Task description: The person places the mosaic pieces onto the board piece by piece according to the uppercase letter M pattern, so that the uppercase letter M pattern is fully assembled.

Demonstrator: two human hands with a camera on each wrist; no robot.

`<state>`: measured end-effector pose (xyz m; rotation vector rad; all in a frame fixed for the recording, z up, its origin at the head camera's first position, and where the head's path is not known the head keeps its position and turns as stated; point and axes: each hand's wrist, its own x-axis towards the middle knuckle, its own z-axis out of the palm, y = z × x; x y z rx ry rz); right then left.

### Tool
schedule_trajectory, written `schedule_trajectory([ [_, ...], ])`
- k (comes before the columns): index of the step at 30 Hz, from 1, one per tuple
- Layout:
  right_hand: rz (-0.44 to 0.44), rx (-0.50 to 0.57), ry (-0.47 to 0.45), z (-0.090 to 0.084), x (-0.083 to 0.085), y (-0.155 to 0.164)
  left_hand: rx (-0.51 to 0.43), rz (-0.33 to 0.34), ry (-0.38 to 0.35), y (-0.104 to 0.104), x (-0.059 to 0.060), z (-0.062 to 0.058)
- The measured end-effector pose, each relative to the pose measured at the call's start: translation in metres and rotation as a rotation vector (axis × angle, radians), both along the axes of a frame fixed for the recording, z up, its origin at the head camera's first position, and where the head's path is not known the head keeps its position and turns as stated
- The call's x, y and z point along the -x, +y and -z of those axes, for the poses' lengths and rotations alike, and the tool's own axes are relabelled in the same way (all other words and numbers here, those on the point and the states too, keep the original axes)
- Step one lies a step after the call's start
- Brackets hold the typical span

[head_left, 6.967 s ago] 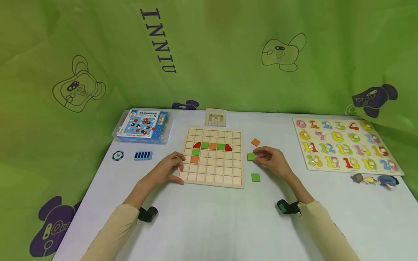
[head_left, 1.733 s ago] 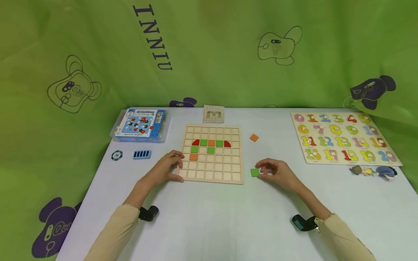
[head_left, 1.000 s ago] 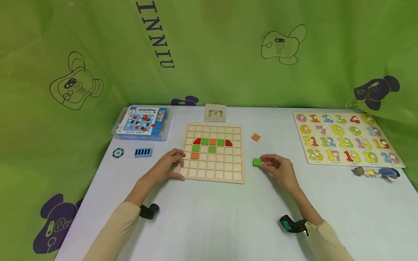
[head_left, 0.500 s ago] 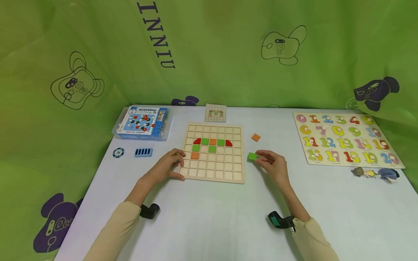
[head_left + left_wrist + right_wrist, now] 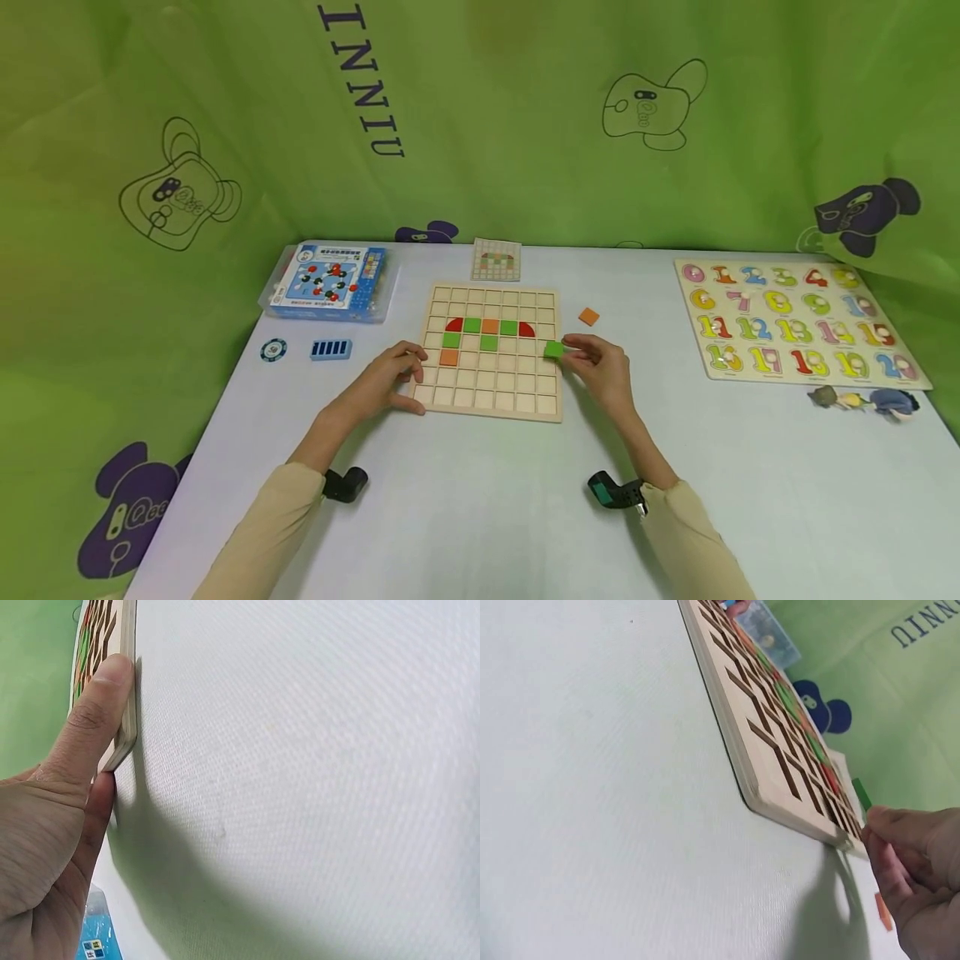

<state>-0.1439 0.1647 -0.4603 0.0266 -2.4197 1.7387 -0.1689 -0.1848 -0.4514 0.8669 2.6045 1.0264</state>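
A wooden grid board (image 5: 491, 392) lies mid-table with red, green and orange tiles set in its upper rows. My right hand (image 5: 600, 371) pinches a green square tile (image 5: 554, 349) and holds it over the board's right edge; the right wrist view shows the green tile (image 5: 861, 793) edge-on above the board (image 5: 769, 772). My left hand (image 5: 378, 387) rests at the board's lower left corner, its thumb (image 5: 94, 712) pressed against the board's side (image 5: 127, 690). A loose orange tile (image 5: 588, 316) lies to the right of the board.
A pattern card (image 5: 496, 259) lies behind the board. A blue box (image 5: 327, 282), a round chip (image 5: 273, 349) and a blue block (image 5: 331, 348) sit at the left. A number puzzle (image 5: 795, 321) and small figures (image 5: 862, 398) are at the right. Green cloth surrounds the table.
My right hand picked up the green tile from the table at the board's lower right and carried it up and left to the board's right edge. The left hand stayed put.
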Motion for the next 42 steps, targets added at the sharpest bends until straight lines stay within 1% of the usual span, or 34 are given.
schedule_trajectory([
  [7, -0.007, -0.013, 0.005, 0.000, 0.007, -0.016, 0.005, -0.001, 0.003, 0.000, 0.000, -0.001],
  [10, -0.016, -0.068, 0.030, 0.001, 0.010, -0.022, 0.001, -0.004, -0.006, 0.000, 0.000, 0.000],
  [14, -0.029, -0.170, 0.057, 0.002, 0.016, -0.031, -0.005, -0.002, -0.007, -0.001, -0.001, -0.001],
  [16, -0.037, -0.191, 0.061, 0.001, 0.018, -0.035, -0.005, -0.003, -0.007, -0.001, -0.001, -0.001],
  [21, -0.075, -0.178, 0.067, 0.000, 0.022, -0.043, -0.012, -0.001, -0.002, -0.001, -0.001, -0.001],
  [25, -0.093, -0.166, 0.054, 0.000, 0.025, -0.048, -0.007, -0.002, -0.001, -0.002, 0.000, 0.001],
  [32, -0.080, -0.169, 0.056, 0.003, 0.027, -0.051, -0.012, 0.013, 0.026, -0.002, 0.001, 0.003],
  [36, -0.076, -0.173, 0.072, 0.005, 0.026, -0.050, -0.011, 0.011, 0.018, -0.002, 0.001, 0.001],
  [42, -0.074, -0.114, 0.060, 0.004, 0.024, -0.047, -0.001, 0.007, 0.004, -0.001, 0.000, 0.000],
])
